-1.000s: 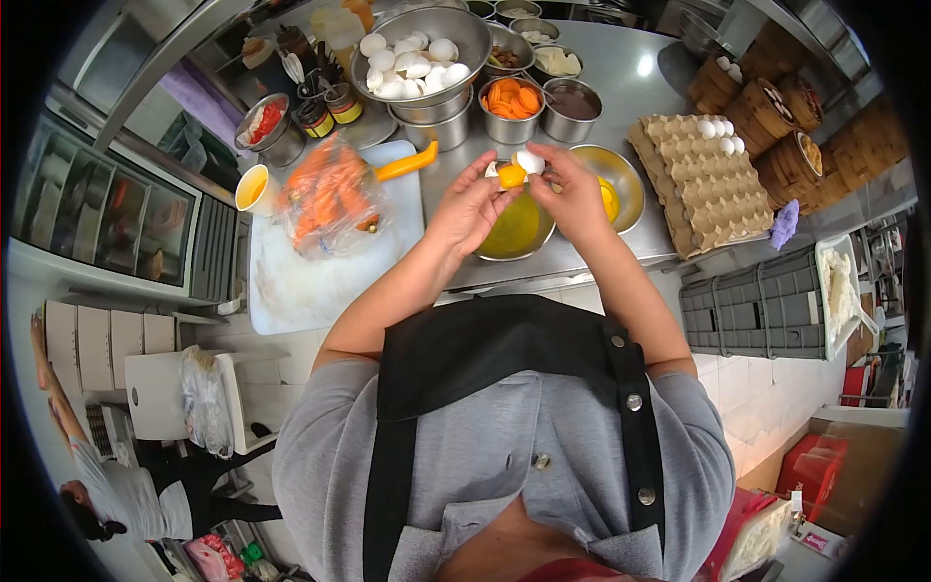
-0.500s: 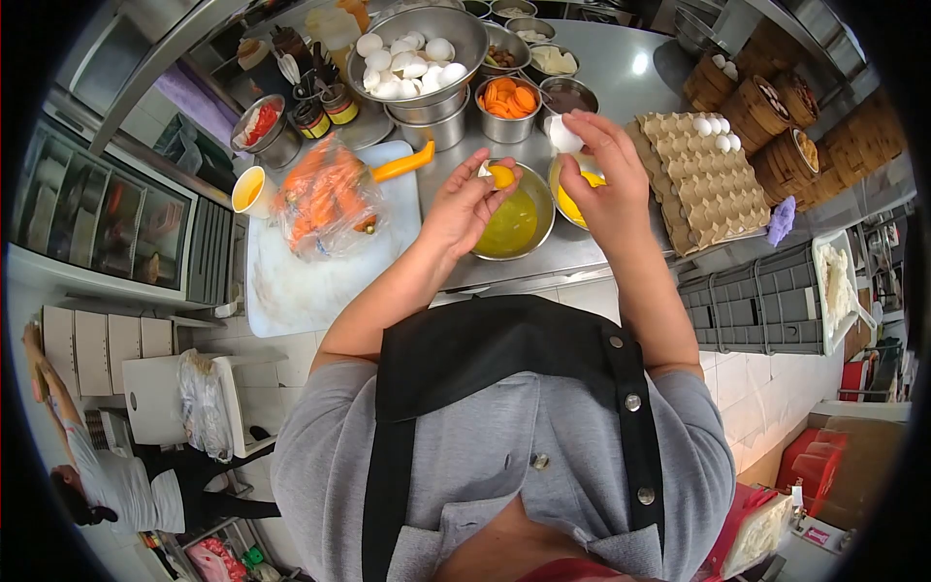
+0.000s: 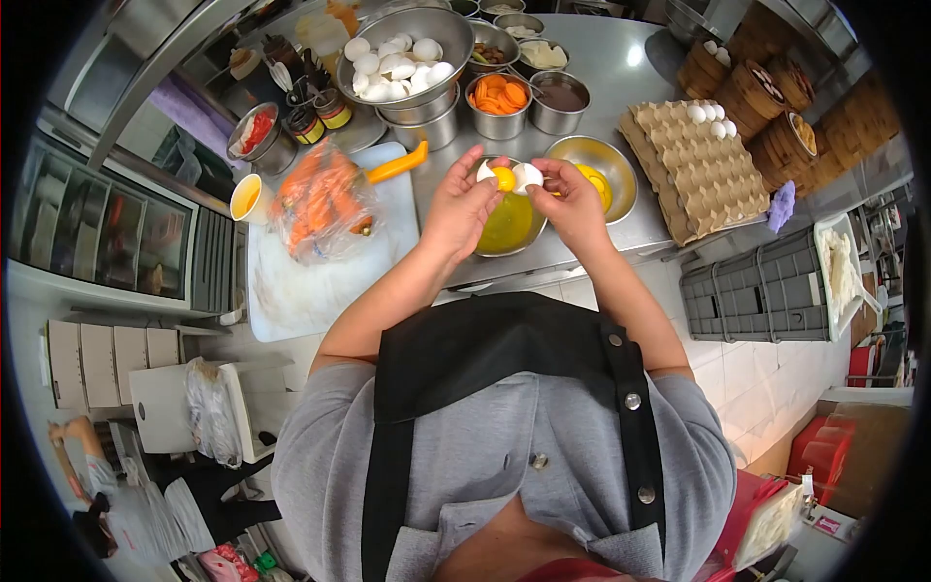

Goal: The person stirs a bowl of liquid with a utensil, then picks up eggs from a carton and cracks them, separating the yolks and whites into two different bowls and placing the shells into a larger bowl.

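Over a steel bowl of egg white [image 3: 506, 229], my left hand [image 3: 460, 206] is closed on one half of a cracked eggshell [image 3: 485, 173]. A round yellow yolk [image 3: 504, 179] shows at that half's edge. My right hand [image 3: 574, 202] pinches the other shell half [image 3: 528, 177], and the two halves come together with the yolk between them. Just right of the egg white sits a second steel bowl [image 3: 626, 199] with yellow yolks [image 3: 594, 186] in it, partly behind my right hand.
A big steel bowl of eggshells and eggs [image 3: 402, 73] stands at the back left, by a pot of carrot slices [image 3: 498, 95]. Bagged carrots [image 3: 325, 204] and a yellow-handled tool [image 3: 398, 162] lie on a white cutting board [image 3: 291, 291]. Egg trays [image 3: 689, 175] are at right. Another person [image 3: 145, 504] is at far left.
My right hand has moved left and down from above the yolk bowl, bringing its shell half against the one in my left hand. My left hand stays over the egg white bowl.
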Motion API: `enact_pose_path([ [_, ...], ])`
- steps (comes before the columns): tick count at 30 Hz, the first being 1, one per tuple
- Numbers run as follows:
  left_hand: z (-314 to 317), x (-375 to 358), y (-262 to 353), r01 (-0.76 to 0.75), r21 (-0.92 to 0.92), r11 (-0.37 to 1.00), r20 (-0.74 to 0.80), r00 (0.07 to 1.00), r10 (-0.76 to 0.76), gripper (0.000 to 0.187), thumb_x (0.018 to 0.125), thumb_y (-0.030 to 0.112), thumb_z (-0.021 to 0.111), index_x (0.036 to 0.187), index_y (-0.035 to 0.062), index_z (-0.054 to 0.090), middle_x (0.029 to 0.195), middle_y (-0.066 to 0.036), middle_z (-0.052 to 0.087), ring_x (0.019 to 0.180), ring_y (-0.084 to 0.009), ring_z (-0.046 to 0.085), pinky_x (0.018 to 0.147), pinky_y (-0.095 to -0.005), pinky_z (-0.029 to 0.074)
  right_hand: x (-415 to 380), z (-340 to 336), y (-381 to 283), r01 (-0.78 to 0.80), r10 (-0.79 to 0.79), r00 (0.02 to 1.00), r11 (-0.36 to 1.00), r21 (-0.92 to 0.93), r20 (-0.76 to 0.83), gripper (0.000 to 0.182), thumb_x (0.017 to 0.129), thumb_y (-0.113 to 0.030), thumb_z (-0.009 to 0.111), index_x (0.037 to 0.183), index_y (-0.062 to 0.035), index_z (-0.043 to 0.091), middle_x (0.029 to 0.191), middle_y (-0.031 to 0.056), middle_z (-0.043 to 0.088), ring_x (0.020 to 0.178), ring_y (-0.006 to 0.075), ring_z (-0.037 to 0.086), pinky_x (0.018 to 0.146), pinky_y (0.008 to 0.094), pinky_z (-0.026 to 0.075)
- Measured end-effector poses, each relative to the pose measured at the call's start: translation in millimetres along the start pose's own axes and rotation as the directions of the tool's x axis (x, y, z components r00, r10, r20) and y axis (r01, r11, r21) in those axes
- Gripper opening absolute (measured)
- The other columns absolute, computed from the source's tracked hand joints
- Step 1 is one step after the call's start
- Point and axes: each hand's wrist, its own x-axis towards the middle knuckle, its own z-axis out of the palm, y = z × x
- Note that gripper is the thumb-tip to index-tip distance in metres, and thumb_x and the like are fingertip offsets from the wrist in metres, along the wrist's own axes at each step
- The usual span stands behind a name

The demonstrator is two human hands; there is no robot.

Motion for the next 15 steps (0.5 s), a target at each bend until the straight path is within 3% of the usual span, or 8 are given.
enact_pose_path([
  [3,2.7,-2.3,-2.8,0.001,0.142,0.99,-0.045,0.999,0.006,0.054,0.087,-0.001,0.05,0.135,0.0003,0.025,0.123,-0.017,0.051,0.107,-0.0208,0.054,0.094,-0.0304,0.043,-4.4,5.1,13.7,-0.021,0.021,1.0,0.996,0.089,0.002,0.032,0.08,-0.005,0.063,0.109,0.0018,0.054,0.094,0.0073,0.063,0.085,0.012,0.059,0.077,0.0255,0.047],
  [7,4.7,-3.0,-3.0,0.025,0.144,0.989,-0.088,0.996,-0.012,0.055,0.088,0.001,0.05,0.136,-0.0004,0.023,0.122,-0.018,0.051,0.109,-0.0215,0.053,0.095,-0.0309,0.042,-8.0,7.5,28.1,-0.051,0.054,0.998,0.97,0.238,-0.007,0.033,0.081,-0.003,0.062,0.111,0.0029,0.051,0.098,0.0076,0.061,0.087,0.0125,0.058,0.078,0.0257,0.047],
  [9,3.9,-3.0,-2.5,0.044,0.027,0.999,-0.148,0.988,-0.039,0.054,0.089,0.002,0.049,0.136,-0.0013,0.023,0.121,-0.02,0.05,0.109,-0.0229,0.052,0.096,-0.0317,0.042,-10.5,10.4,30.0,-0.12,0.136,0.991,0.894,0.432,-0.006,0.034,0.082,-0.001,0.06,0.113,0.0033,0.049,0.101,0.0091,0.06,0.089,0.0141,0.058,0.079,0.0265,0.048],
  [12,1.3,-1.5,-3.1,0.033,-0.008,0.999,-0.15,0.988,-0.034,0.054,0.089,0.003,0.049,0.135,-0.0039,0.022,0.119,-0.021,0.05,0.109,-0.0241,0.052,0.096,-0.0324,0.042,-12.1,10.4,20.5,-0.222,0.247,0.969,0.81,0.542,0.028,0.032,0.083,0.0,0.057,0.114,0.0038,0.048,0.101,0.01,0.059,0.09,0.0159,0.059,0.081,0.0276,0.049],
  [15,-2.2,-0.4,-5.9,0.053,-0.006,0.999,-0.142,0.988,-0.054,0.058,0.088,0.002,0.053,0.135,-0.0047,0.021,0.116,-0.019,0.052,0.105,-0.0231,0.054,0.095,-0.0332,0.043,-6.8,8.6,10.1,-0.245,0.257,0.964,0.757,0.606,0.069,0.03,0.084,-0.001,0.056,0.113,0.0042,0.048,0.1,0.0109,0.059,0.091,0.0173,0.059,0.083,0.0289,0.05],
])
